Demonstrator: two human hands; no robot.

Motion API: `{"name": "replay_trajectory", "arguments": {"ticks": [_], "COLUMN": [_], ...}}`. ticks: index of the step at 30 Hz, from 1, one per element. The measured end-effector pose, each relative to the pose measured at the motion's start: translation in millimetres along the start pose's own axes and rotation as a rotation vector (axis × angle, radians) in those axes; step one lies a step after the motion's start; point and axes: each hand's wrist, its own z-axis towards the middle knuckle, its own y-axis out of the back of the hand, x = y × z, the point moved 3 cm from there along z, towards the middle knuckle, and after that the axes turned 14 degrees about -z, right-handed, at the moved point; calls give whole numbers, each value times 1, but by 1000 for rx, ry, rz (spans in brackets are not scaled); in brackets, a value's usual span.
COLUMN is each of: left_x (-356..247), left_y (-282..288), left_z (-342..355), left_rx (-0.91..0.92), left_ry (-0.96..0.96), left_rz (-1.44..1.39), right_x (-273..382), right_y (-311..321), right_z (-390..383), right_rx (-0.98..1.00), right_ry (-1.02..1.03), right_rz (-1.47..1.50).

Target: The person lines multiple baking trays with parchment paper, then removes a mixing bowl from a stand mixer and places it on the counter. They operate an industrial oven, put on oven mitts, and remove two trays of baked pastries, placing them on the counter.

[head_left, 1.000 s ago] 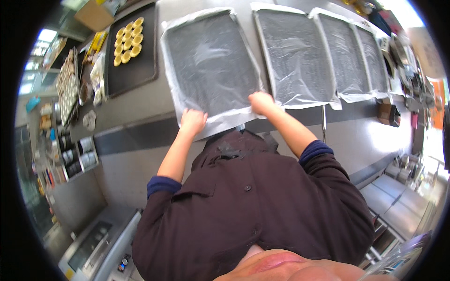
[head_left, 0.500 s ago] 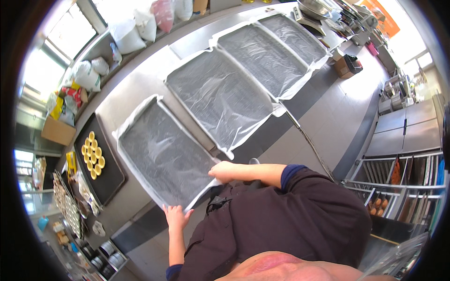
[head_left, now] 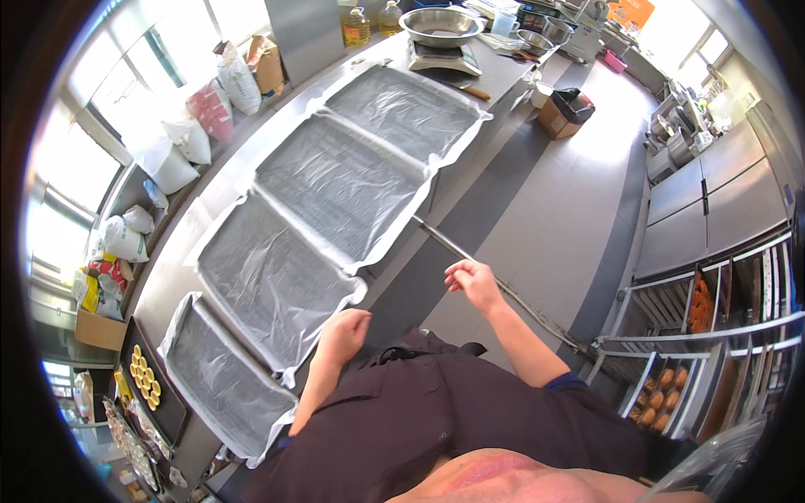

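Several rectangular trays lined with thin translucent plastic film lie in a row along the metal table. My left hand [head_left: 344, 335], its fingers curled in, is at the near edge of the second-closest lined tray [head_left: 272, 281]. Nothing shows in it, and I cannot tell whether it touches the film. My right hand [head_left: 474, 283] hangs over the floor beyond the table edge, its fingers loosely bent and apart, holding nothing. The closest lined tray [head_left: 222, 386] lies to the left of my left forearm. Two more, a middle lined tray [head_left: 344, 189] and the farthest lined tray [head_left: 402, 113], continue the row.
A dark baking tray [head_left: 172, 411] with small yellow tart shells [head_left: 144, 377] stands at the left. Beyond the row are a scale [head_left: 444, 59] with a steel bowl [head_left: 442, 27]. A metal rack [head_left: 620, 335] with bread stands right; a cardboard box [head_left: 560, 121] sits on the floor.
Both hands have let go of the closest lined tray's film. The left has come up beside the second tray, the right out over the floor. My view has turned toward the table's far end.
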Motion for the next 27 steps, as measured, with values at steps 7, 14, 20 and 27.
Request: {"name": "replay_trajectory", "arguments": {"ticks": [7, 14, 20, 27], "left_x": [-14, 43, 40, 24], "left_y": [-86, -177, -222, -202], "left_z": [204, 398, 571, 680], "left_rx": [250, 207, 162, -243], "left_ry": [-47, -1, 9, 186], "left_rz": [115, -68, -164, -184], "right_x": [13, 66, 169, 311], "right_y": [160, 254, 335, 408], "right_z": [69, 246, 449, 702], "right_rx": [-223, 145, 328, 347], "right_ry": [-23, 16, 76, 512], "right_rz": [146, -36, -277, -460]}}
